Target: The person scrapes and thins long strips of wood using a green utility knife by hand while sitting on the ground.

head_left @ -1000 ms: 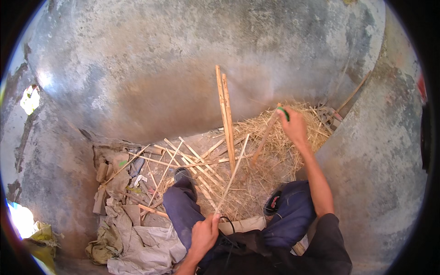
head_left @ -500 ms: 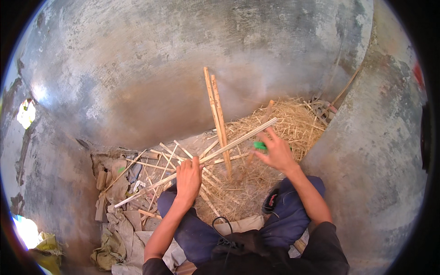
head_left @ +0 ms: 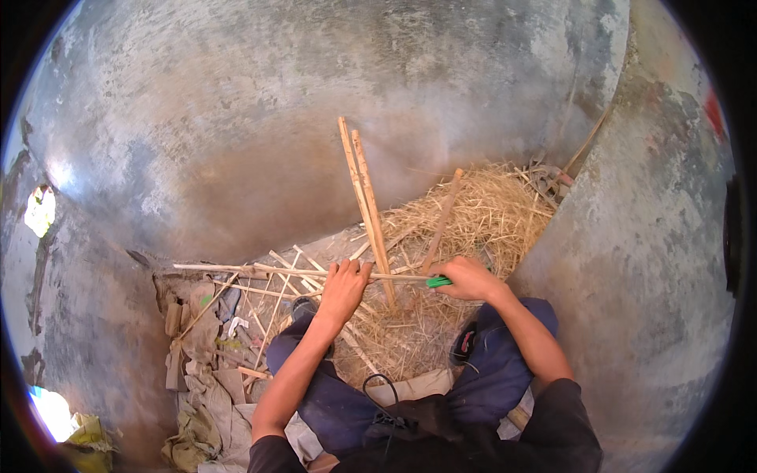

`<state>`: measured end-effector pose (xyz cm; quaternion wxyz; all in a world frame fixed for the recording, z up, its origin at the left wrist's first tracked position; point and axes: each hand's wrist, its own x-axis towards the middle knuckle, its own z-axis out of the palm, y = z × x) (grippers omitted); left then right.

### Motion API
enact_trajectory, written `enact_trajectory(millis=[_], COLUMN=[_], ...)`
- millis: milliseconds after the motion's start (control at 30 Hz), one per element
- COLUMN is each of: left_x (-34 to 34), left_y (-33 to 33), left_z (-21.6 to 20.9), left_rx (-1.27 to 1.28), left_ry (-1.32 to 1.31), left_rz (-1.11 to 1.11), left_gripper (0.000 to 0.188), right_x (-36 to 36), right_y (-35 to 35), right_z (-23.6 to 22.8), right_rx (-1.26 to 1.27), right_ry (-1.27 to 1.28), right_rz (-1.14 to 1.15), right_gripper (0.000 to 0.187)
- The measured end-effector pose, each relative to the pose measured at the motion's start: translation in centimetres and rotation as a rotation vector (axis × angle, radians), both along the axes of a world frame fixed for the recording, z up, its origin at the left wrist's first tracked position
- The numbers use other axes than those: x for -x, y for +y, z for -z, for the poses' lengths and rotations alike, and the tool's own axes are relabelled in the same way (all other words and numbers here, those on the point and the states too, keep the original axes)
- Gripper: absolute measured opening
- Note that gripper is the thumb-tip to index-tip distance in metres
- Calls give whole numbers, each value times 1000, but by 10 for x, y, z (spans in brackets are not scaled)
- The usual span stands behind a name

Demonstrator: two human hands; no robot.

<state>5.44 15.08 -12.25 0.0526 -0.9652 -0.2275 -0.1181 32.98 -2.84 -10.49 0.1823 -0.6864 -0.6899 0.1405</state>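
Note:
A long pale wooden strip [head_left: 236, 269] lies nearly level across my lap, its left end reaching toward the back wall. My left hand [head_left: 344, 288] is closed over the strip near its middle. At the strip's right end is my right hand [head_left: 467, 279], its fingers wrapped round a small green-handled tool [head_left: 439, 281]. The tool touches or nearly touches the strip; its working part cannot be made out. Two upright wooden stakes [head_left: 369, 201] stand just beyond the strip, and a shorter stick [head_left: 444, 221] leans behind my right hand.
Thin shavings form a heap [head_left: 497, 205] at the far right. Several loose strips [head_left: 272, 303] lie crossed on the floor at left, near rags [head_left: 206, 414] and wooden scraps. Grey plastered walls [head_left: 260, 142] enclose me closely. My bent legs [head_left: 339, 394] frame the floor in front.
The strip has swung from a slant, right end high, to almost level. My right hand has come down and left onto its right end, and its fingers have closed. The left hand moved slightly right.

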Motion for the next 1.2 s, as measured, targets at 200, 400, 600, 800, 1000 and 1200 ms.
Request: enact_trajectory(millis=[200, 400, 600, 800, 1000, 1200], left_x=[4, 37, 68, 68, 66, 59], left_y=[-14, -3, 21, 19, 20, 18], left_z=[-62, -29, 52, 49, 59, 60], left_rx=[-89, 66, 379, 429, 509, 561], left_ry=[-471, -586, -430, -453, -382, -353], left_rz=[-29, -223, -334, -310, -311, -282], left_gripper=[57, 59, 58, 57, 54, 53], right_x=[-6, -64, -133, -168, -208, -261], right_y=[12, 21, 35, 39, 35, 10], right_z=[-9, -21, 2, 23, 33, 78], right_rx=[76, -244, -382, -355, -592, -257], right_ry=[316, 624, 525, 672, 783, 349], right_rz=[66, 379, 666, 890, 975, 1032], right_gripper=[27, 26, 30, 30, 34, 28])
